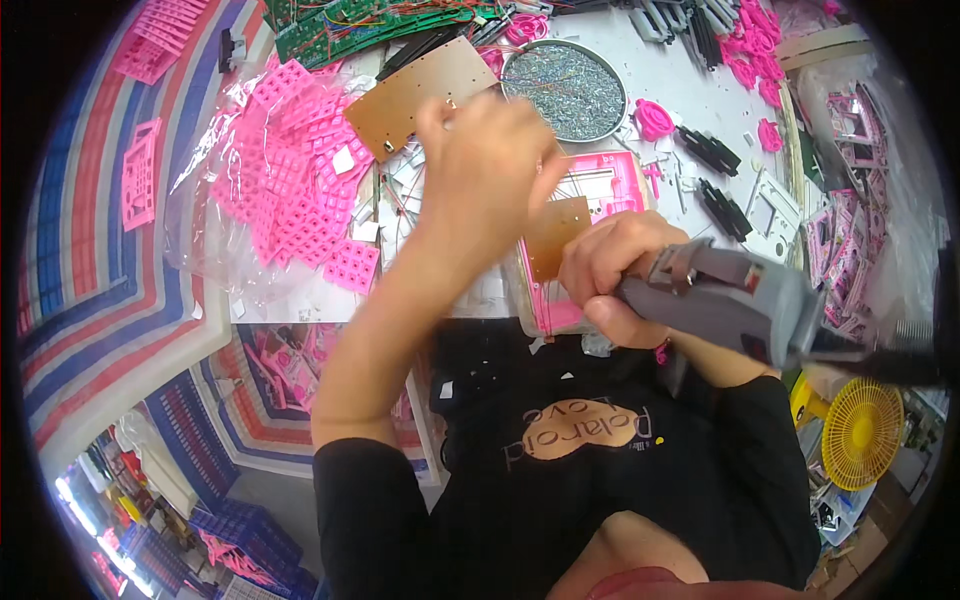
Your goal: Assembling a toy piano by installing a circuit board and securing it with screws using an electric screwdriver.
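Note:
My left hand [485, 165] is over the work table, between a brown circuit board [420, 90] and a round metal dish [621, 108] filled with small silvery screws. Motion blurs this hand and its far fingertips are hidden, so any grip cannot be made out. My right hand [620, 265] is wrapped around a grey electric screwdriver [730, 295], its body pointing off to the right. Beneath the hands lies a pink plastic housing [628, 180] with a smaller brown circuit board [556, 240] on it. Thin wires run across the housing.
A clear bag of pink keypads [300, 190] spreads on the left. Green circuit boards [370, 30] lie at the back. Black parts [725, 208], pink coils [653, 120] and a white frame [775, 215] sit to the right. A yellow fan [862, 435] stands lower right.

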